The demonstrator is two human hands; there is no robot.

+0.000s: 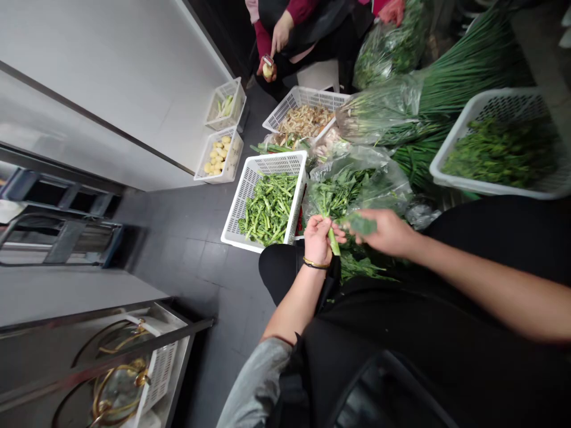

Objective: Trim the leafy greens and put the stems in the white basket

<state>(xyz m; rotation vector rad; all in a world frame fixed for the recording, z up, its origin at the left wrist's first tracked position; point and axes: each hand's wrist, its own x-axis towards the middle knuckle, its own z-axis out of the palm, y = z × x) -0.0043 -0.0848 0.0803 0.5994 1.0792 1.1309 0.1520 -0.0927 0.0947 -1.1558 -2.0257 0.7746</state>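
Note:
My left hand [317, 238], with a dark and a gold band at the wrist, is closed around a green leafy vegetable stalk [333, 244]. The stalk's thick pale end points towards me, and its upper part reaches over the greens behind. Just to the right, my right hand [388, 233] pinches a green leaf [362, 224]; both are smeared by motion. Beyond my hands lie leafy greens [345, 187] on a clear plastic bag [390, 172]. Loose leaves [361, 267] lie below my right hand. Left of my hands stands a white basket [238, 199] of trimmed green stems [270, 208].
A co-worker's hands [281, 32] hold a peeler on a potato [267, 70]. Nearby are a basket of peelings [307, 119], a basket of potatoes [218, 156], bagged scallions [473, 65] and a white basket of greens [446, 172]. A metal shelf [178, 339] stands lower left.

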